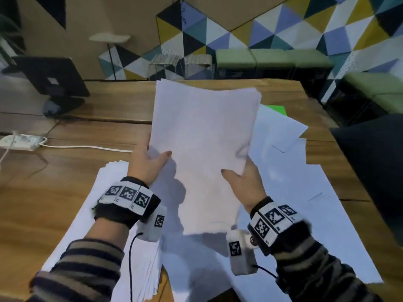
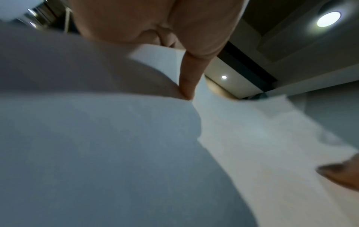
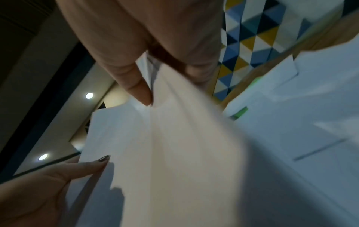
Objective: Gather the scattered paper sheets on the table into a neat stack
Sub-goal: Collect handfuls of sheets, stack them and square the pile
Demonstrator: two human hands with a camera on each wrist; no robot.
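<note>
Tabletop [image 1: 113,99] is covered at lower centre and right by loose sheets [image 1: 301,192] not yet gathered. A bundle of sheets [image 1: 202,136] is held raised at centre, pinched at its sides by left hand [image 1: 148,160] and right hand [image 1: 244,184].

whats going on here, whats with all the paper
A person is gathering white paper sheets on a wooden table. Both hands hold one bundle of white sheets lifted above the table: the left hand grips its left edge and the right hand its right edge, thumbs on top. More loose white sheets lie spread on the table to the right, and a thicker pile of white paper lies under the left wrist. The stack is not finished yet.
</note>
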